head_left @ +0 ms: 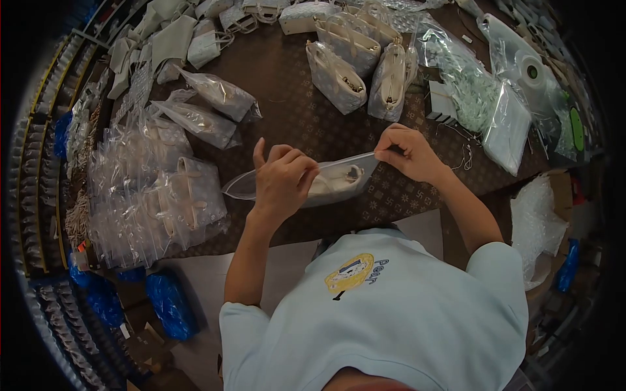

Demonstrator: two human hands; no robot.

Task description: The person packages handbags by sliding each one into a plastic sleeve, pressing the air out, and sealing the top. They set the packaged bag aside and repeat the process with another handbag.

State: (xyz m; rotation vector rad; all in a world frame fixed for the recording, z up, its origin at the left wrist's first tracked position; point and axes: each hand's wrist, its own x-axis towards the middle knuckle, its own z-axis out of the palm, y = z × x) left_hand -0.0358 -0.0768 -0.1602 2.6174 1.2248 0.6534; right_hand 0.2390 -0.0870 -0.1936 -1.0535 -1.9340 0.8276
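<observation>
In front of my chest lies a cream handbag [334, 189] inside a clear plastic bag [370, 167]. My right hand [411, 153] pinches the plastic bag's upper right corner between thumb and fingers. My left hand [282, 177] pinches the same plastic bag's upper edge near its middle, index finger and thumb together, with the little finger raised. The left end of the plastic sticks out past my left wrist. A metal piece on the handbag shows through the plastic, close to its right end.
Several plastic-wrapped handbags [156, 189] stand packed on the left of the brown patterned table [287, 117]. Two more wrapped bags [225, 98] lie behind them. Unwrapped handbags [336, 78] stand at the back. Clear plastic packets [508, 127] lie right. Blue wrapped bundles [171, 305] sit lower left.
</observation>
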